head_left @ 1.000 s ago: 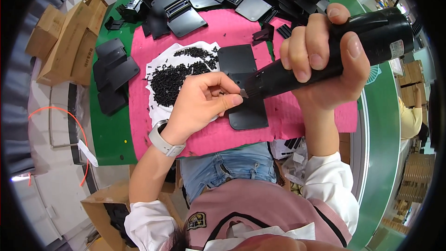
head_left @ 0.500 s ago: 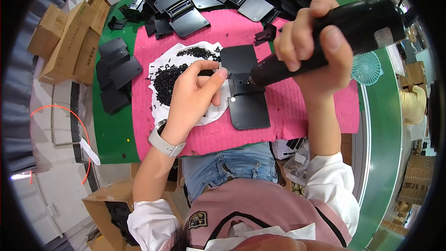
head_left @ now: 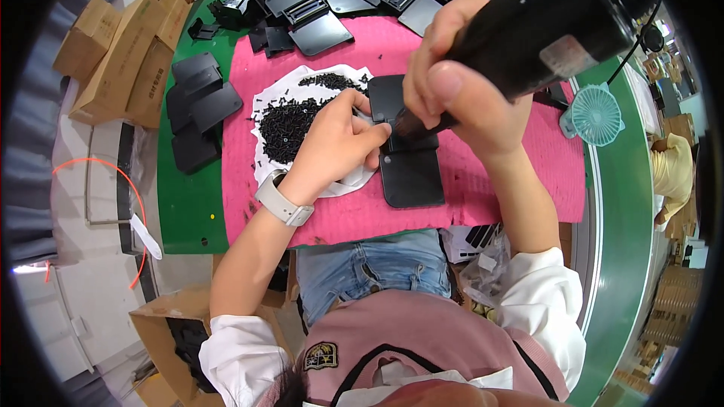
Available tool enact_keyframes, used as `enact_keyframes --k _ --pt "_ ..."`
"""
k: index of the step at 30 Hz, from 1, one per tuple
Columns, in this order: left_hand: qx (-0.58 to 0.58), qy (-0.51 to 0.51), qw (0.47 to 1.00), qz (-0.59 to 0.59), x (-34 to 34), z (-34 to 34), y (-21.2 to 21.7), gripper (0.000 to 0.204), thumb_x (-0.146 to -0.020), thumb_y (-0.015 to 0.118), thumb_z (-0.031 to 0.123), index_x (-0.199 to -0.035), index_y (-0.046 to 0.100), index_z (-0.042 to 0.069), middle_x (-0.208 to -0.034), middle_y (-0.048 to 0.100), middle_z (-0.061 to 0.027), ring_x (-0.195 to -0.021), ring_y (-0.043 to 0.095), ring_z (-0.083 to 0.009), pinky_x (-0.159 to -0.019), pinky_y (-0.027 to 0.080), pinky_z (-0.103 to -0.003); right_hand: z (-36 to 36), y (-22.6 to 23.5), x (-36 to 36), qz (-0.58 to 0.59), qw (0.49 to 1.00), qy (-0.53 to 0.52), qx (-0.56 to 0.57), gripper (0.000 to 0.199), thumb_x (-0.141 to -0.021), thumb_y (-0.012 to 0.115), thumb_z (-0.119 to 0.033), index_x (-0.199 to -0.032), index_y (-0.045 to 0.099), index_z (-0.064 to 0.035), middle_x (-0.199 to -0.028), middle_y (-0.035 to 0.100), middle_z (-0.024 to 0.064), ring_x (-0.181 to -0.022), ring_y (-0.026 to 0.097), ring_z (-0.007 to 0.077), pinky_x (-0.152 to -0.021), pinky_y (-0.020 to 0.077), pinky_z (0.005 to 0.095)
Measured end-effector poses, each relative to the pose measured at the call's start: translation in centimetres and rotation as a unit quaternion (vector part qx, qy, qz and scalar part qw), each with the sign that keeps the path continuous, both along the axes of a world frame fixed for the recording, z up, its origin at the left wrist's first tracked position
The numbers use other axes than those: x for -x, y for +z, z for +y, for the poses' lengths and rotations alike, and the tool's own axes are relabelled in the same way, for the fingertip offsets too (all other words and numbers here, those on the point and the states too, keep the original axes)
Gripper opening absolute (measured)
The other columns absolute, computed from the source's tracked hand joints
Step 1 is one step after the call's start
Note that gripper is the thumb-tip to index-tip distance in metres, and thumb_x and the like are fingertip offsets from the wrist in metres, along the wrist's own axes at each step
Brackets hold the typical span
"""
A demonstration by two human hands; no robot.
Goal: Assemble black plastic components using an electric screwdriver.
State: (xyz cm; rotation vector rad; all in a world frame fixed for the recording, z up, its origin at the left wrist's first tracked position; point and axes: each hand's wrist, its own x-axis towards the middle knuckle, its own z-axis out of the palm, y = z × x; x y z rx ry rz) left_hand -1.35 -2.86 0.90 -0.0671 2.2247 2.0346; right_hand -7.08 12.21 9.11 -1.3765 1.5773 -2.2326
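My right hand (head_left: 471, 79) is wrapped round a black electric screwdriver (head_left: 539, 30), held slanting with its nose low at the left. That nose is over the middle of a black hinged plate part (head_left: 411, 179), which lies on the pink mat (head_left: 339, 226). Fingers curled and thumb drawn in, my left hand (head_left: 341, 139) is at the part's left edge beside the nose. What its fingertips pinch, if anything, is too small to tell. Just left lies a white cloth (head_left: 264, 169) with a heap of small black screws (head_left: 285, 132) on it.
Similar black plate parts (head_left: 320, 34) are piled along the far side of the green table (head_left: 188, 218). A smaller stack of black plates (head_left: 200, 109) lies at the left. To the right is a pale green round mesh-like object (head_left: 596, 114). Cardboard boxes (head_left: 113, 79) stand beyond the left edge.
The screwdriver has shifted left and stands steeper, its nose now close by my left fingers. My left hand has moved slightly right and down to the part's edge.
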Motion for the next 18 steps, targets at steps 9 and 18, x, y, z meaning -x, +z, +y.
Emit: enact_keyframes --k 9,18 --pt "-0.009 -0.014 1.0 -0.018 0.02 -0.24 0.11 0.026 -0.082 0.064 0.012 -0.094 0.045 -0.002 -0.053 0.059 -0.007 -0.038 0.045 -0.0082 -0.037 0.032 -0.024 -0.74 -0.5 0.68 0.013 0.999 0.029 -0.021 0.027 -0.08 0.065 -0.013 -0.088 0.042 -0.0007 -0.055 0.044 0.0042 -0.041 0.042 0.0112 -0.039 0.0344 0.0244" --pt "-0.007 -0.018 0.999 -0.039 0.12 -0.16 -0.31 0.024 -0.082 0.064 0.012 -0.092 0.046 0.001 -0.052 0.058 -0.0061 -0.038 0.044 -0.0083 -0.036 0.031 -0.025 -0.53 -0.27 -0.04 -0.005 0.999 0.033 -0.017 0.026 -0.081 0.062 -0.015 -0.092 0.044 -0.0012 -0.056 0.045 0.0036 -0.042 0.043 0.012 -0.041 0.0355 0.0252"
